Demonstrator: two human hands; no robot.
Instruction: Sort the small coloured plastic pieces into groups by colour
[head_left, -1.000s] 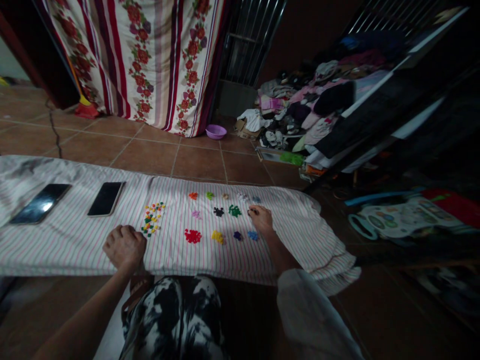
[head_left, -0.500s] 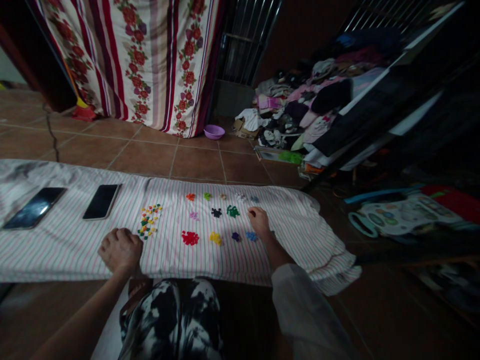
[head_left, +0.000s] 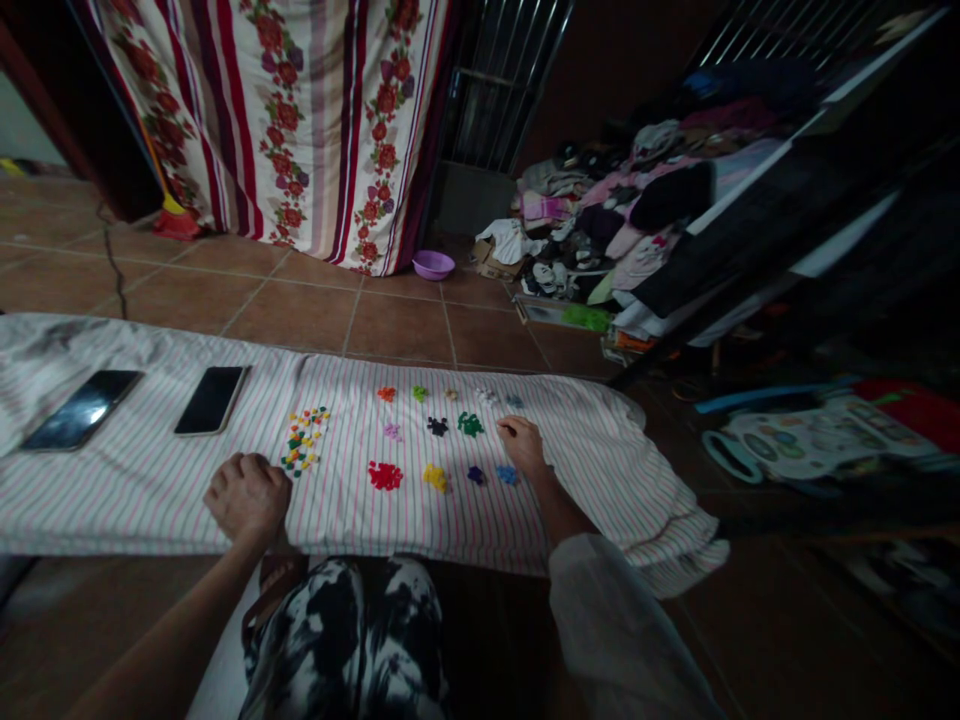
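My left hand (head_left: 249, 497) rests palm down on the striped cloth, its fingers curled in. Just beyond it lies a loose spread of small mixed-colour pieces (head_left: 306, 437), yellow, orange, green and white. My right hand (head_left: 523, 446) hovers or rests by the dark green pile (head_left: 471, 424), thumb and fingertips pinched together; whatever is between them is too small to tell. Around it are a blue pile (head_left: 506, 475), a grey-blue pile (head_left: 514, 400) and a white pile (head_left: 486, 396). Further left sit a black pile (head_left: 437, 427), a yellow pile (head_left: 434, 477) and a red pile (head_left: 385, 475).
Two phones (head_left: 212, 400) lie on the left of the cloth-covered surface (head_left: 600, 470). Beyond, on the tiled floor, are a purple bowl (head_left: 433, 265) and a heap of clothes (head_left: 600, 210). A floral curtain (head_left: 322, 130) hangs behind.
The view has shifted slightly, so everything sits a little further right. Both hands keep nearly the same place and shape on the cloth.
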